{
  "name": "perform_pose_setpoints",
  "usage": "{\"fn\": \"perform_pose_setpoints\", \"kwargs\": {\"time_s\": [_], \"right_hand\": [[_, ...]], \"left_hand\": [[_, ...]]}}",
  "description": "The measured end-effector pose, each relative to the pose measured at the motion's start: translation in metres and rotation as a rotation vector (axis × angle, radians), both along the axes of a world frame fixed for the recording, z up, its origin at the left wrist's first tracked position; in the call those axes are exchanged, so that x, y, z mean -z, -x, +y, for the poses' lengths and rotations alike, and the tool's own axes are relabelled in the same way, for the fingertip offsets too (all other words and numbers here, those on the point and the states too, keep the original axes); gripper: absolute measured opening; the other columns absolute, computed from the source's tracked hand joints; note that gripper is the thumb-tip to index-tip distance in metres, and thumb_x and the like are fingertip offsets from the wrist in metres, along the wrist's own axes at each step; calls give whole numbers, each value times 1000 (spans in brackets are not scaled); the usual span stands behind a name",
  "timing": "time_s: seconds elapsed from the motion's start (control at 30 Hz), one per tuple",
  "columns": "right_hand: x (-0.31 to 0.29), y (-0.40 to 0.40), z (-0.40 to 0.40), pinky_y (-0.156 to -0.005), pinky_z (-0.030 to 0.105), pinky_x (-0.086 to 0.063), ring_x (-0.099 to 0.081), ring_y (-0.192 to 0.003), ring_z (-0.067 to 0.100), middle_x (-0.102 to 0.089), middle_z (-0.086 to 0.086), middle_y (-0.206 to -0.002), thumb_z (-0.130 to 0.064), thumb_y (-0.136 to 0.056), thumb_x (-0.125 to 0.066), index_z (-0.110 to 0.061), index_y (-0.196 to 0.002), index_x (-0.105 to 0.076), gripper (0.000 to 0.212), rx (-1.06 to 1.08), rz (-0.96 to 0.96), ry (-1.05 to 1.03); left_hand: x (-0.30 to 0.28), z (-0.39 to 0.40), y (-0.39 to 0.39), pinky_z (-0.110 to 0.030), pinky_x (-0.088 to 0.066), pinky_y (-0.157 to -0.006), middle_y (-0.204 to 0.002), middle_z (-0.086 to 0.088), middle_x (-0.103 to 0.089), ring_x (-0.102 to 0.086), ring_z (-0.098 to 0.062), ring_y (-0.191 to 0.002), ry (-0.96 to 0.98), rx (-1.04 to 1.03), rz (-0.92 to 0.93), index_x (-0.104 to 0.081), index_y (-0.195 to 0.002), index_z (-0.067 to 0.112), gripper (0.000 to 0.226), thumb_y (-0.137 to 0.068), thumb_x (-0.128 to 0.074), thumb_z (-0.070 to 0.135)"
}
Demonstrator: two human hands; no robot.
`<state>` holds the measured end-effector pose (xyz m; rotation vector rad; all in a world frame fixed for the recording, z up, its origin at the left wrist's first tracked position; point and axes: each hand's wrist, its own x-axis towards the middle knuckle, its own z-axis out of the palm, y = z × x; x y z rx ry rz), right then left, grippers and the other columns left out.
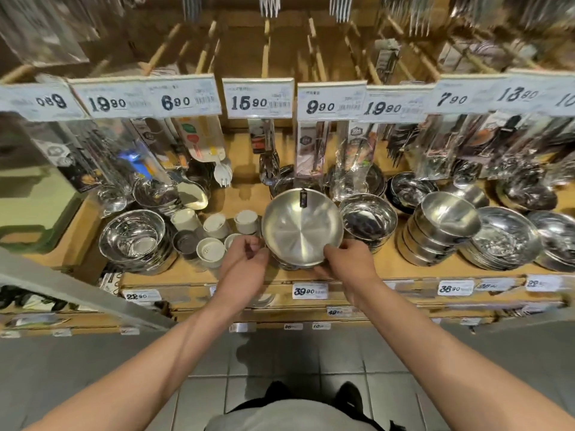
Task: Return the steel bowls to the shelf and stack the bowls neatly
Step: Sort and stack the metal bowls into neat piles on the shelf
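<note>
A wide, matte steel bowl (pixel 300 227) with a dark label on its far rim sits at the middle of the wooden shelf (pixel 199 275), on top of other steel under it. My right hand (pixel 348 259) grips its near right rim, thumb inside the bowl. My left hand (pixel 245 259) is at its near left edge with fingers curled; contact with the rim is hard to tell. A shinier bowl stack (pixel 368 220) stands just right of it.
More bowl stacks stand at the left (pixel 133 241) and right (pixel 441 228), (pixel 501 241). Small white cups (pixel 214 225) crowd the shelf left of the bowl. Packaged cutlery hangs above behind price tags (pixel 258 99). Grey floor tiles lie below.
</note>
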<state>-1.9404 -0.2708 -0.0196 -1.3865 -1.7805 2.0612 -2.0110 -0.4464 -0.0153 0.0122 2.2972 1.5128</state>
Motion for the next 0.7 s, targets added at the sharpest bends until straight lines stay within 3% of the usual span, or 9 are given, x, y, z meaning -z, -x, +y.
{"fn": "perform_pose_setpoints", "kwargs": {"time_s": [0.07,0.13,0.2,0.3,0.33,0.47,0.53,0.7], "right_hand": [[-12,-12,9,-59,28,-62,-76,-70,24,-71,15,-100,1,-93,-60,-3,-96,-66,9,-10,23,-47],[-21,-26,20,-63,33,-64,-76,-65,21,-72,14,-93,2,-93,-61,-6,-88,-67,11,-1,23,-99],[-27,-43,30,-66,35,-65,-77,-68,25,-72,16,-96,2,-94,-61,-3,-92,-66,7,25,22,-102],[-32,-74,40,-64,33,-65,-77,-66,24,-73,16,-96,1,-95,-60,1,-102,-63,8,95,26,-88],[-33,-85,42,-62,31,-65,-76,-63,22,-72,15,-94,1,-94,-60,2,-103,-64,10,119,31,-89],[-35,-125,47,-58,24,-61,-74,-64,20,-73,14,-91,2,-95,-59,2,-97,-67,9,176,53,-49],[-33,-140,48,-56,23,-60,-73,-61,20,-72,14,-88,2,-95,-59,3,-98,-67,8,214,28,-49],[-21,-163,46,-56,23,-60,-71,-58,15,-64,12,-79,2,-96,-60,1,-87,-62,9,265,13,-68]], "left_hand": [[-6,0,-2,-52,-57,-94,-102,0,-71,-68,-26,-100,-36,-2,4,-61,-101,30,13,-91,-56,37],[-7,3,0,-58,-55,-95,-104,-7,-71,-68,-33,-101,-46,10,-4,-61,-101,28,19,-86,-57,39],[1,11,6,-56,-57,-92,-102,-11,-70,-68,-35,-96,25,2,-53,-61,-104,22,17,-89,-61,30],[19,30,10,-41,-60,-78,-96,-4,-62,-65,-22,-85,197,51,-167,-59,-122,10,27,-99,-60,23],[24,35,9,-43,-60,-80,-98,-5,-63,-65,-23,-85,175,48,-233,-57,-129,9,33,-100,-60,24],[43,51,6,-57,-52,-103,-136,-19,-59,-62,-38,-117,86,54,-427,-52,-134,5,43,-101,-59,32],[47,58,7,-56,-52,-102,-137,-17,-60,-63,-38,-118,62,31,-450,-53,-139,5,49,-99,-61,33],[56,70,15,-49,-58,-97,-121,-14,-69,-72,-30,-104,-12,-98,-519,-56,-135,3,37,-102,-61,18]]}}
